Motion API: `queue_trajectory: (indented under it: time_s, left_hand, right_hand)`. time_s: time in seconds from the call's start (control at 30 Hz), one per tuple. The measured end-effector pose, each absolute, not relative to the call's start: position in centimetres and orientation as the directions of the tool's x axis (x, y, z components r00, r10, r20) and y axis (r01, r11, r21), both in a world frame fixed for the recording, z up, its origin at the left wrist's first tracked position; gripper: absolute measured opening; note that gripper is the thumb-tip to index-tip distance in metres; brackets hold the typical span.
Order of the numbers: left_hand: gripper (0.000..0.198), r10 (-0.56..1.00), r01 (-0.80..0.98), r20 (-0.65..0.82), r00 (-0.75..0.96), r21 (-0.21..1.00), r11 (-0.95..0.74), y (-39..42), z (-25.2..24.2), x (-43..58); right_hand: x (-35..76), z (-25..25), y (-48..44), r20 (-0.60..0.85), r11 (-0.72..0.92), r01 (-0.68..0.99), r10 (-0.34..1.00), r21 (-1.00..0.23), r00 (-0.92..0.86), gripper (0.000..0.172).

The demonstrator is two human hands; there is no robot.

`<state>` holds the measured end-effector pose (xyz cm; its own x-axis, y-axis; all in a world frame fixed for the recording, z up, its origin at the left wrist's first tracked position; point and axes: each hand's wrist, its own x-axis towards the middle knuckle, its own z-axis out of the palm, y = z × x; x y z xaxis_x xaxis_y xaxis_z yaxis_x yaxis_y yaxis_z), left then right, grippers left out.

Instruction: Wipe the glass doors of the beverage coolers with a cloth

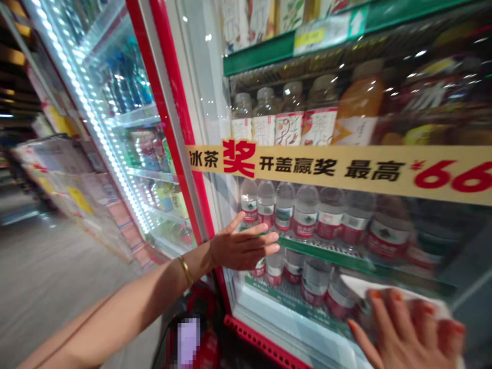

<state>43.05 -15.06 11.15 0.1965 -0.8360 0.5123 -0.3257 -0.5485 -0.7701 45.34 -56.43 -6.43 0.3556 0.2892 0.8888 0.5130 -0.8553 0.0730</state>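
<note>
My left hand (246, 248) is stretched out at the glass door (226, 205) of a drinks fridge, fingers extended and holding nothing. It looks to be touching or very near the glass, in front of the lower water bottles. At the lower right, my right hand (411, 328) presses a white cloth (357, 285) against the same glass, its fingers spread over it. Part of the cloth is hidden under the fingers. Across the door runs a yellow strip (338, 166) with black and red lettering, above both hands.
Behind the glass, water bottles (305, 215) with red-and-white labels line the lower shelves, and tea bottles (288, 120) stand higher up. Left of the red door frame (180, 102) is another lit fridge (142, 133). Stacked boxes (77, 189) stand along the aisle floor (46, 287).
</note>
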Motion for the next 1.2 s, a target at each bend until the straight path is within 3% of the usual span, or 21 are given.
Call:
queue_trajectory:
  time_s: [0.07, 0.13, 0.23, 0.3, 0.37, 0.47, 0.53, 0.57, 0.63, 0.7, 0.73, 0.77, 0.8, 0.87, 0.93, 0.97, 1.03, 1.13, 1.2]
  left_hand:
    - [0.049, -0.837, -0.310, 0.511, 0.196, -0.778, -0.547, -15.1, 11.2, 43.1]
    - [0.046, -0.844, -0.299, 0.505, 0.180, -0.789, -0.536, -15.0, 11.0, 43.3]
    - [0.049, -0.821, -0.286, 0.535, 0.198, -0.770, -0.571, -14.9, 10.4, 43.7]
    - [0.057, -0.761, -0.276, 0.623, 0.180, -0.711, -0.647, -15.0, 9.7, 43.9]
    - [0.072, -0.644, -0.270, 0.752, 0.139, -0.597, -0.756, -15.1, 9.2, 44.3]
    - [0.085, -0.501, -0.298, 0.859, 0.108, -0.453, -0.841, -15.5, 8.9, 44.8]
    - [0.081, -0.489, -0.320, 0.867, 0.098, -0.438, -0.840, -15.7, 9.1, 45.1]
    - [0.079, -0.496, -0.328, 0.864, 0.093, -0.443, -0.834, -15.7, 9.3, 45.3]
    - [0.077, -0.496, -0.344, 0.864, 0.089, -0.441, -0.829, -15.8, 9.4, 45.4]
    - [0.077, -0.492, -0.358, 0.867, 0.079, -0.436, -0.826, -15.8, 9.4, 45.5]
    - [0.076, -0.487, -0.363, 0.870, 0.071, -0.432, -0.825, -15.8, 9.4, 45.5]
    - [0.075, -0.482, -0.367, 0.874, 0.062, -0.430, -0.825, -15.8, 9.3, 45.4]
    - [0.075, -0.479, -0.371, 0.876, 0.054, -0.427, -0.824, -15.8, 9.3, 45.4]
    - [0.075, -0.466, -0.381, 0.884, 0.040, -0.417, -0.825, -15.9, 9.2, 45.3]
    - [0.075, -0.443, -0.390, 0.896, 0.036, -0.396, -0.831, -15.9, 9.1, 45.2]
    - [0.075, -0.434, -0.395, 0.900, 0.036, -0.386, -0.834, -16.0, 9.1, 45.2]
    - [0.075, -0.432, -0.399, 0.901, 0.032, -0.384, -0.832, -16.0, 9.1, 45.2]
    - [0.076, -0.459, -0.381, 0.888, 0.020, -0.418, -0.825, -16.0, 9.0, 45.2]
    - [0.078, -0.469, -0.361, 0.883, 0.029, -0.429, -0.828, -15.9, 8.9, 45.3]
  right_hand:
    - [45.2, -3.4, -56.4, 0.897, -0.838, 0.513, 0.359, 0.189, 0.256, 0.069]
    - [45.9, 0.3, -57.3, 0.929, -0.868, 0.467, 0.298, 0.167, 0.221, 0.069]
    - [46.8, 4.8, -56.4, 0.957, -0.917, 0.343, -0.113, -0.204, 0.268, 0.076]
    - [46.5, 5.1, -52.6, 0.931, -0.902, 0.285, -0.248, -0.323, 0.269, 0.079]
    - [45.5, 2.8, -47.0, 0.954, -0.946, 0.255, -0.129, -0.200, 0.269, 0.080]
    - [43.9, -2.7, -41.0, 0.903, -0.891, 0.355, 0.372, 0.282, 0.217, 0.069]
    - [43.9, -5.2, -41.1, 0.868, -0.858, 0.348, 0.459, 0.378, 0.189, 0.063]
    - [44.3, -5.5, -42.3, 0.903, -0.899, 0.305, 0.382, 0.314, 0.198, 0.065]
    - [45.3, -4.7, -45.2, 0.979, -0.986, 0.166, 0.028, -0.007, 0.203, 0.072]
    - [46.3, -3.0, -46.8, 0.930, -0.938, 0.056, -0.329, -0.342, 0.166, 0.074]
    - [46.6, -2.3, -46.4, 0.893, -0.901, 0.030, -0.423, -0.432, 0.155, 0.074]
    - [46.6, -1.9, -45.4, 0.892, -0.902, 0.039, -0.419, -0.430, 0.168, 0.075]
    - [46.5, -2.0, -43.8, 0.921, -0.933, 0.072, -0.334, -0.354, 0.200, 0.076]
    - [45.8, -3.5, -40.7, 0.967, -0.971, 0.233, 0.010, -0.051, 0.254, 0.077]
    - [45.0, -6.4, -39.7, 0.941, -0.935, 0.323, 0.233, 0.147, 0.246, 0.072]
    - [44.7, -8.0, -40.3, 0.942, -0.938, 0.317, 0.223, 0.138, 0.250, 0.070]
    - [44.7, -10.9, -43.1, 0.964, -0.972, 0.208, -0.056, -0.113, 0.259, 0.072]
    - [45.5, -13.3, -45.9, 0.821, -0.828, 0.059, -0.540, -0.558, 0.186, 0.072]
    - [46.0, -13.4, -44.4, 0.769, -0.776, 0.051, -0.611, -0.629, 0.188, 0.074]
